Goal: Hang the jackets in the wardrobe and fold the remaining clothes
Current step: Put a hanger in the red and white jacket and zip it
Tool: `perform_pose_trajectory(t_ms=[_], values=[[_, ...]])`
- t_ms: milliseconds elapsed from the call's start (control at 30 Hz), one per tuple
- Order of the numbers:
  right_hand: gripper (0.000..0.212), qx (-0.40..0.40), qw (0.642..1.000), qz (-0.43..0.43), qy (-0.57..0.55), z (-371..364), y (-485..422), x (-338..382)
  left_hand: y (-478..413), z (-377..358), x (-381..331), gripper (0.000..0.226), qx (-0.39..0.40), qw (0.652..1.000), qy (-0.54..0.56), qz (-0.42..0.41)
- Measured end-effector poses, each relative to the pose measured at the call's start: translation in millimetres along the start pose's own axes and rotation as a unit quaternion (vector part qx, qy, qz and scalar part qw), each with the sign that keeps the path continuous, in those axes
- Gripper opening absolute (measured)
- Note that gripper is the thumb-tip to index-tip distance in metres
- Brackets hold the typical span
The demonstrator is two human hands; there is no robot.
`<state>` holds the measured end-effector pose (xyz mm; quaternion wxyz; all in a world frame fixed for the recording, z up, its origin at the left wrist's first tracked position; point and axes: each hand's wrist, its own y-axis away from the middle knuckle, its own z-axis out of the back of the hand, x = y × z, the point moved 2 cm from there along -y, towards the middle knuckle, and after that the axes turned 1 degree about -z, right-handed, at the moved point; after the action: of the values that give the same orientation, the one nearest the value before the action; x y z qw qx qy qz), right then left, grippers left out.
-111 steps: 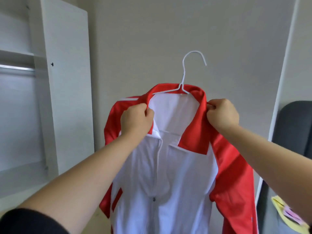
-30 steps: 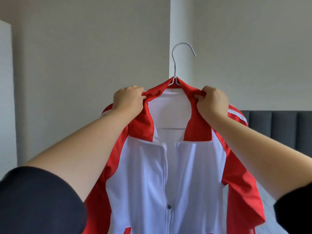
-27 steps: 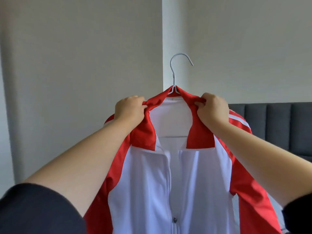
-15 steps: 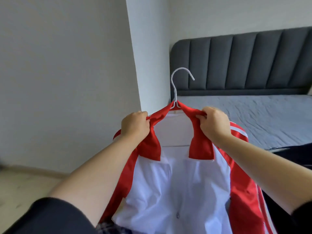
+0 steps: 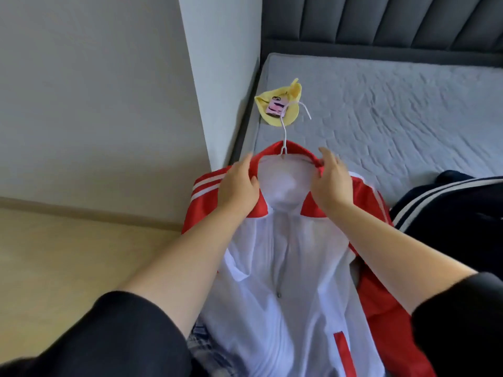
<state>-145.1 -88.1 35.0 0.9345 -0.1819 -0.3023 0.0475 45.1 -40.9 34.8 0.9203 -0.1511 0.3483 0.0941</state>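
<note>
- Resting flat on the collar point(image 5: 299, 151) of the red and white jacket point(image 5: 299, 308), the left hand point(image 5: 239, 183) and the right hand point(image 5: 332, 180) sit apart, one on each side of the neck opening. The fingers are mostly straight, not clamped, so this looks like smoothing or letting go.
- The left thumb lies against the inner edge of the collar. I cannot tell whether it pinches the cloth lightly.
- The jacket lies face up near the left edge of the bed point(image 5: 394, 104), its front partly zipped and its sleeves spread to either side. That suits setting the shoulders straight on the hanger.
- The white wire hanger point(image 5: 284, 134) is inside the jacket. Its hook sticks out past the collar and reaches over a small yellow item point(image 5: 280, 118) that bears a pink tag.
- A plaid cloth point(image 5: 206, 346) shows under the jacket's lower left edge, and a dark striped garment point(image 5: 449, 202) lies just beside the right sleeve. Both are probably waiting their turn.
- Beyond them are the padded headboard point(image 5: 381, 20), a white wall corner point(image 5: 217, 63) and the pale floor point(image 5: 68, 254). No wardrobe is in view, so the hanging is not yet done.
</note>
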Motion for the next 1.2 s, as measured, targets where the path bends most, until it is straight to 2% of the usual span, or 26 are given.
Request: perform_pose_trajectory(t_ms=[67, 133, 167, 233, 300, 400, 500, 567, 633, 700, 800, 833, 900, 1033, 1200], values=[[0.044, -0.002, 0.998, 0.059, 0.005, -18.5, 29.8, -6.8, 20.6, -23.5, 16.9, 0.05, 0.048, 0.999, -0.001, -0.006], [0.032, 0.023, 0.996, 0.086, 0.014, -38.9, 64.2, -18.4, 48.1, -45.0, 41.5, 0.043, 0.077, 0.997, -0.02, 0.022], [0.027, 0.074, 0.995, 0.072, 0.011, -50.7, 81.6, -25.8, 63.0, -55.0, 54.0, 0.04, 0.105, 0.993, -0.031, 0.049], [0.024, 0.214, 0.977, -0.016, 0.002, -75.6, 113.3, -46.3, 90.0, -76.1, 74.2, 0.038, 0.207, 0.972, -0.081, 0.07], [0.026, 0.302, 0.947, -0.106, -0.017, -92.0, 133.8, -66.4, 106.0, -90.1, 80.3, 0.051, 0.304, 0.939, -0.16, 0.009], [0.029, 0.294, 0.941, -0.158, -0.056, -95.6, 132.7, -71.0, 109.1, -88.9, 77.2, 0.08, 0.379, 0.9, -0.213, -0.037], [0.03, 0.315, 0.931, -0.171, -0.065, -95.8, 129.0, -68.6, 115.2, -80.1, 78.1, 0.095, 0.443, 0.87, -0.217, -0.017], [0.023, 0.329, 0.924, -0.177, -0.081, -90.6, 129.9, -68.5, 124.6, -76.3, 76.1, 0.103, 0.464, 0.86, -0.214, 0.008], [0.012, 0.349, 0.904, -0.198, -0.148, -80.6, 132.4, -66.8, 132.6, -73.4, 70.6, 0.112, 0.477, 0.848, -0.23, 0.021], [0.018, 0.398, 0.876, -0.202, -0.181, -71.8, 140.4, -60.3, 139.8, -72.6, 65.3, 0.121, 0.484, 0.836, -0.255, 0.035], [0.015, 0.491, 0.856, -0.125, -0.098, -69.8, 161.0, -49.9, 149.1, -72.9, 61.6, 0.129, 0.476, 0.828, -0.294, 0.046], [0.012, 0.509, 0.852, -0.099, -0.074, -70.1, 166.6, -47.7, 152.1, -73.4, 61.8, 0.13, 0.473, 0.825, -0.306, 0.048], [0.018, 0.524, 0.847, -0.064, -0.056, -71.3, 171.9, -48.1, 156.3, -74.5, 63.3, 0.132, 0.47, 0.821, -0.321, 0.05], [0.023, 0.534, 0.844, -0.035, -0.043, -72.1, 172.2, -48.7, 157.6, -75.3, 66.7, 0.131, 0.466, 0.824, -0.318, 0.05], [0.02, 0.557, 0.828, -0.044, -0.05, -75.0, 168.6, -53.8, 157.8, -74.0, 67.1, 0.13, 0.468, 0.832, -0.294, 0.047]])
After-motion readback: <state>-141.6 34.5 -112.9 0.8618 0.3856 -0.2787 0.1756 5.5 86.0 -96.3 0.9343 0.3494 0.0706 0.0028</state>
